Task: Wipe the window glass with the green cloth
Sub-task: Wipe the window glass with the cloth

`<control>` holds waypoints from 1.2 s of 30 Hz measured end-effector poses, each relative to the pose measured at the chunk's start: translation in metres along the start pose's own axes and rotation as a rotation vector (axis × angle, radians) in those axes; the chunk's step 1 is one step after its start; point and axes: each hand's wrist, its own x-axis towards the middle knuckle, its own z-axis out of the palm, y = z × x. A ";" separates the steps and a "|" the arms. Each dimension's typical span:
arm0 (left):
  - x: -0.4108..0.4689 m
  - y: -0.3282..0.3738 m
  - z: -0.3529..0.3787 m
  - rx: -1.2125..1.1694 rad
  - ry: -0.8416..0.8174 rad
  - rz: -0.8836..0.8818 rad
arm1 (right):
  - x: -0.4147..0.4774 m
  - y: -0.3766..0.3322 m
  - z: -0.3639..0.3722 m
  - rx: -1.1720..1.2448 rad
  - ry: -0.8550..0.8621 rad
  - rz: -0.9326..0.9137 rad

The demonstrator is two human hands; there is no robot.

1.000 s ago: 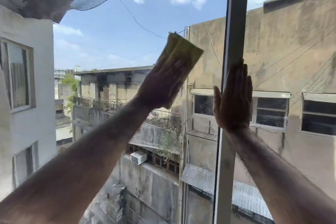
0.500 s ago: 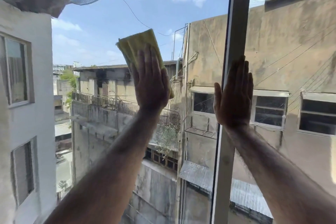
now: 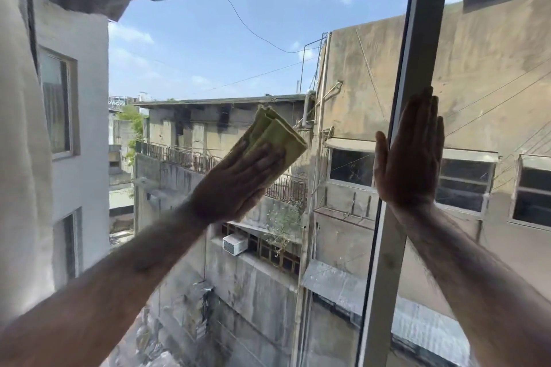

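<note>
Green cloth (image 3: pixel 272 135) pressed flat on the window glass (image 3: pixel 185 53) under the left hand (image 3: pixel 238 182), sticking out past the fingertips, long way slanting up to the right. Right hand (image 3: pixel 408 158) well apart to the right, open and flat on the window frame (image 3: pixel 417 48), holding nothing. Lots of unwiped-looking glass up high and far left; probably next. Outside: gray buildings (image 3: pixel 492 68), blue sky.
</note>
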 end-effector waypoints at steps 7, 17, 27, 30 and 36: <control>0.060 -0.020 -0.022 -0.131 0.307 -1.206 | 0.001 0.000 0.002 -0.004 -0.002 0.009; 0.052 0.102 0.012 -0.193 0.193 -0.336 | 0.000 -0.002 -0.002 -0.002 -0.004 0.019; 0.133 -0.031 -0.027 -0.180 0.318 -1.229 | 0.001 -0.005 -0.005 -0.036 -0.044 0.016; 0.165 -0.013 -0.022 -0.138 0.268 -0.928 | 0.001 -0.004 -0.005 -0.037 -0.031 0.013; 0.100 0.051 0.003 -0.140 0.196 -0.649 | 0.002 -0.004 -0.006 -0.015 -0.026 0.018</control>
